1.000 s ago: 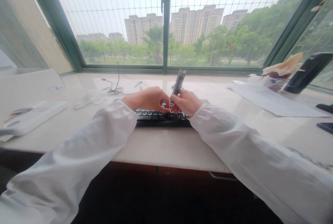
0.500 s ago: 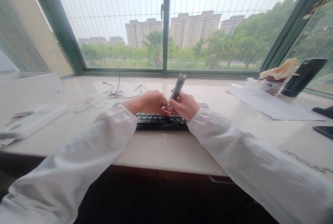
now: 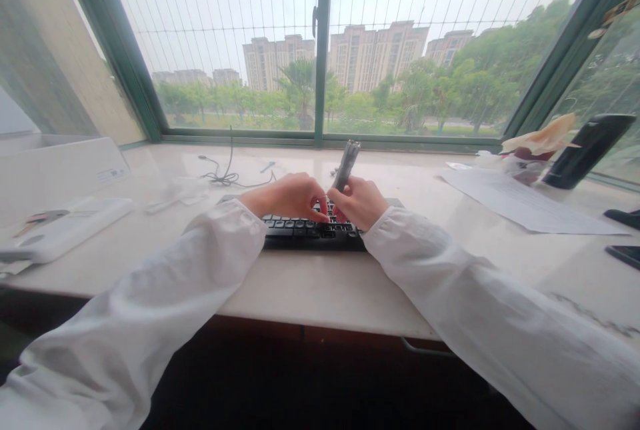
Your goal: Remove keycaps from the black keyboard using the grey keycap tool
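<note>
A black keyboard (image 3: 293,243) lies on the white worktop under both hands. Caps cover the keys on its left part, while bare switch positions show near my fingers. My left hand (image 3: 295,195) arches over the keyboard, thumb and fingertips drawn together at the keys; anything between them is too small to make out. Close beside it, my right hand (image 3: 361,202) is closed around a thick grey stick-shaped thing (image 3: 346,167) with a notched top end. It stands tilted up from the hand, and its lower end is hidden by the fingers.
A coiled black cable (image 3: 225,179) lies behind the keyboard at left. Further left are a white box (image 3: 65,163) and a flat white case (image 3: 85,230). At right are a paper sheet (image 3: 520,203), a crumpled wrapper (image 3: 543,137) and a black upright object (image 3: 590,150).
The view has shifted slightly. Both hands keep nearly the same place over the keyboard, and the grey stick-shaped thing stays in my right hand.
</note>
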Tool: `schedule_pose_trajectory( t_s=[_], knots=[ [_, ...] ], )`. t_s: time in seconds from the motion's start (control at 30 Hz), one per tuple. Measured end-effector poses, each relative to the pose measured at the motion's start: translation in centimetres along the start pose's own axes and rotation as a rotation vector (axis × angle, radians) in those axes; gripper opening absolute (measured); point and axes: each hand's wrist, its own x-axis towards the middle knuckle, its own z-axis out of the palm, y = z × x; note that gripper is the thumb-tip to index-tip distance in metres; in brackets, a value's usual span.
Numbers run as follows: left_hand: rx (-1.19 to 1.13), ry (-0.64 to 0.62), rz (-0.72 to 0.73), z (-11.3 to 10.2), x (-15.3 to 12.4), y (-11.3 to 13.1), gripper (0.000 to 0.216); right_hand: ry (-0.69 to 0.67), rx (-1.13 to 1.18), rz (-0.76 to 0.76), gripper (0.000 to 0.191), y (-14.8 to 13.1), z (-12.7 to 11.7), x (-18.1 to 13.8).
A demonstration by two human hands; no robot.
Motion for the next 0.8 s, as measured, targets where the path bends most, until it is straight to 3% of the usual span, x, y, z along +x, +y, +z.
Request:
schedule_pose_trajectory(
  t_s=[0.8],
  knots=[
    [0.032, -0.002, -0.027, 0.2, 0.0, 0.2, 0.019, -0.144, 0.184, 0.139, 0.009, 0.5, 0.5, 0.4]
  ],
)
